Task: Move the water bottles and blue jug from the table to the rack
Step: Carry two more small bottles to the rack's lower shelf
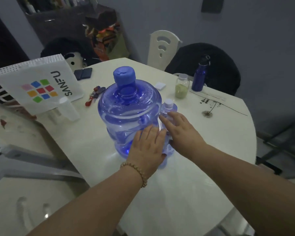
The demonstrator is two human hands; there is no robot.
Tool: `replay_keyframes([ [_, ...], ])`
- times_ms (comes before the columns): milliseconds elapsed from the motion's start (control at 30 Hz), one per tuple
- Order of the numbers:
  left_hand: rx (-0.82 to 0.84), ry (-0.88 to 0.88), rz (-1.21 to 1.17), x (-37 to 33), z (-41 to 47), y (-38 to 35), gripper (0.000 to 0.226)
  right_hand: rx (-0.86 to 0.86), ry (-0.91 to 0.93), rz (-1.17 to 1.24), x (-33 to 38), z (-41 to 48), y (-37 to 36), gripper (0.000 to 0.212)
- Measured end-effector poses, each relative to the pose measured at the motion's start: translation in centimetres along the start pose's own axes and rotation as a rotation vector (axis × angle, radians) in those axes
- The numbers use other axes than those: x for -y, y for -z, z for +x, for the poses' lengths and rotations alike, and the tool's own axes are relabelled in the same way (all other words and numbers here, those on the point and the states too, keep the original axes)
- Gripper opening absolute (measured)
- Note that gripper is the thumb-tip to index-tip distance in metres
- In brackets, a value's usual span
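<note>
A big translucent blue jug [128, 106] with a blue cap stands upright in the middle of the white table [211, 133]. Tight against its right side stands a small clear water bottle [168, 108] with a white cap. My right hand [180, 130] lies with straight fingers against that bottle's body. My left hand [146, 147], a bead bracelet at the wrist, rests flat on the jug's lower front. Bluish clear plastic [166, 159] shows under it; I cannot tell what it belongs to. A dark blue metal flask [200, 74] stands at the far right.
A glass jar of green powder [182, 87] stands left of the flask. A white shopping bag [41, 84], a white plastic cup [69, 108], keys [94, 96] and a dark wallet [83, 73] lie to the left. Chairs [163, 46] stand behind the table, one draped in dark cloth.
</note>
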State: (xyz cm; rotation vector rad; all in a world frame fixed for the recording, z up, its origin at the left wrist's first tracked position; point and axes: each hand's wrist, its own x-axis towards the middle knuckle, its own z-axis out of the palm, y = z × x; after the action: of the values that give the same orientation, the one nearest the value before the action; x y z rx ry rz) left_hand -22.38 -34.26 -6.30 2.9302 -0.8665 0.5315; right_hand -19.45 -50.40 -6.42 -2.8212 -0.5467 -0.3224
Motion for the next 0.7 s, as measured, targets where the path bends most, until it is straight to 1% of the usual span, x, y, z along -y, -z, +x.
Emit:
replay_keyframes([
  [67,0.052,-0.028,-0.139,0.9,-0.5,0.1,0.058,-0.026,-0.068,0.003,1.6,-0.6,0.1,0.078],
  [167,0.154,-0.078,-0.264,2.1,-2.2,0.3,0.056,0.016,-0.095,-0.128,4.0,-2.0,0.3,0.061],
  [233,0.169,-0.132,-0.243,2.8,-3.5,-0.1,0.057,0.069,-0.159,-0.215,5.6,-3.2,0.1,0.053],
  [300,0.186,-0.187,-0.205,3.2,-4.7,-0.2,0.058,0.118,-0.247,-0.26,6.9,-4.7,-0.4,0.055],
  [367,0.203,-0.213,-0.193,3.4,-6.1,-0.2,0.054,0.144,-0.332,-0.269,8.3,-6.8,-1.2,0.056],
  [467,0.243,-0.137,-0.239,3.0,-8.4,-0.1,0.044,0.186,-0.447,-0.307,9.9,-10.1,-2.7,0.047],
  [533,0.291,-0.059,-0.257,2.2,-10.0,-0.5,0.043,0.208,-0.522,-0.31,10.9,-12.1,-4.0,0.048],
  [633,0.433,0.056,-0.235,1.0,-12.0,-1.5,0.051,0.21,-0.611,-0.272,12.2,-14.3,-6.2,0.057],
  [700,0.551,0.143,-0.248,0.4,-13.0,-2.5,0.063,0.196,-0.655,-0.232,12.9,-15.4,-7.7,0.062],
])
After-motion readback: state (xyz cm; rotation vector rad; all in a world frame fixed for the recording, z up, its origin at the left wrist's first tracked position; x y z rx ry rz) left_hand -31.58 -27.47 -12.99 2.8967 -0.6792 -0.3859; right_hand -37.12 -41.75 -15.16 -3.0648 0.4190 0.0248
